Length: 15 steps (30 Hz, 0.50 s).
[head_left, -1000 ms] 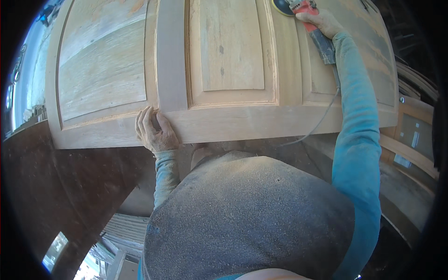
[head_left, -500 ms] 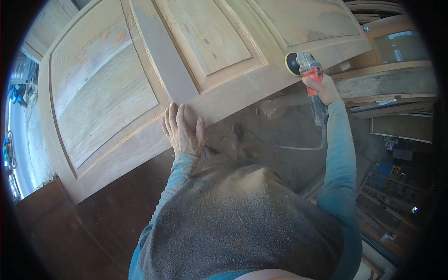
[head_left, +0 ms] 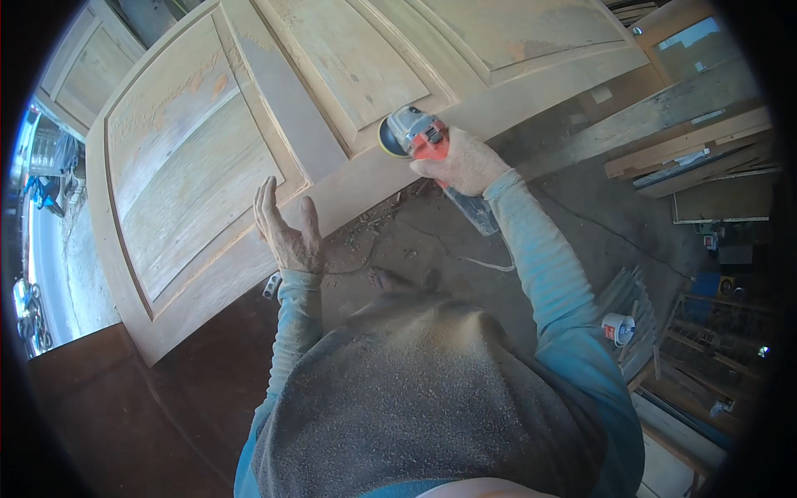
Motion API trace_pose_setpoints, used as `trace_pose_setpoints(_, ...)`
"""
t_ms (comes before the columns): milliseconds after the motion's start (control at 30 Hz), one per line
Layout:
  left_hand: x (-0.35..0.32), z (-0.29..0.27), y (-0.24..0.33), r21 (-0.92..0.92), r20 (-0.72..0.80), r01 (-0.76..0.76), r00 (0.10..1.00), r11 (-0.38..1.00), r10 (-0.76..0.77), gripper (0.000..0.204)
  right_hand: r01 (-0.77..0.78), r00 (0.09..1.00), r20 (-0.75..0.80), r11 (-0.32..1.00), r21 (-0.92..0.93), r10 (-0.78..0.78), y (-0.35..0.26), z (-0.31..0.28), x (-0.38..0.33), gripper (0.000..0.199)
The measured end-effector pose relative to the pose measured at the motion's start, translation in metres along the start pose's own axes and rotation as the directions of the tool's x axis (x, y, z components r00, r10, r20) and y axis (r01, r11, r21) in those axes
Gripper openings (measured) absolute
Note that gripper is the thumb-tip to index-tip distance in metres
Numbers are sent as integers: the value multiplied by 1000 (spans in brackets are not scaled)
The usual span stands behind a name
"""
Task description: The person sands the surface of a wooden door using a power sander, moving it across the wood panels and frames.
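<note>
A large bare wooden panelled door (head_left: 199,174) lies flat across the top of the view, its raised panels dusty and pale. My right hand (head_left: 466,162) grips an orange and grey power sander (head_left: 413,134), its round pad resting on the door's near rail. My left hand (head_left: 286,228) lies flat with fingers spread on the door's near edge, left of the sander. Both sleeves are blue and my grey top is covered in dust.
The sander's cable (head_left: 465,259) trails over a dusty concrete floor. Wooden planks and frames (head_left: 697,149) are stacked at the right. A small white container (head_left: 618,328) stands on corrugated sheets at the lower right. Another panelled door (head_left: 87,66) leans at the upper left.
The view has swung, so the door now sits tilted. My right hand has brought the sander leftward along the near rail, closer to my left hand, which stays on the edge.
</note>
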<state>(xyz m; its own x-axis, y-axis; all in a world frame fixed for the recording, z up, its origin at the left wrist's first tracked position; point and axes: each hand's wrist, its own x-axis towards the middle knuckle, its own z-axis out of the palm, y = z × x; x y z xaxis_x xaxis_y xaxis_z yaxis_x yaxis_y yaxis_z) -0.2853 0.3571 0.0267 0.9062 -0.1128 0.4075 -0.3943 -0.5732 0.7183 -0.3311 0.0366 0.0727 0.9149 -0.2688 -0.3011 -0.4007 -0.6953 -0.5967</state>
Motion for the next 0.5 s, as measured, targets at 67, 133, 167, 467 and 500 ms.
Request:
trace_pose_setpoints(67, -14, -18, -32, 15, -33, 102, 994, 995, -101, 61, 10, 997, -80, 998, 66, -4, 42, -28, 3, 58)
trace_pose_setpoints(133, -39, -49, -71, 30, -119, 238, 965, 971, -233, 61, 76, 976, -215, 981, 176, -36, 101, -67, 1, 67)
trace_pose_setpoints(167, -57, -68, -96, 42, -175, 325, 934, 945, -313, 61, 2, 967, -251, 980, 200, 50, 127, -90, -1, 64)
trace_pose_setpoints(467, -118, -145, -134, 205, -361, 416, 874, 886, -327, 57, -91, 963, -214, 947, 309, 163, 184, -142, -19, 57)
trace_pose_setpoints(500, -103, -132, -127, 228, -354, 355, 898, 906, -263, 58, -52, 979, -176, 956, 290, 107, 163, -125, -22, 56)
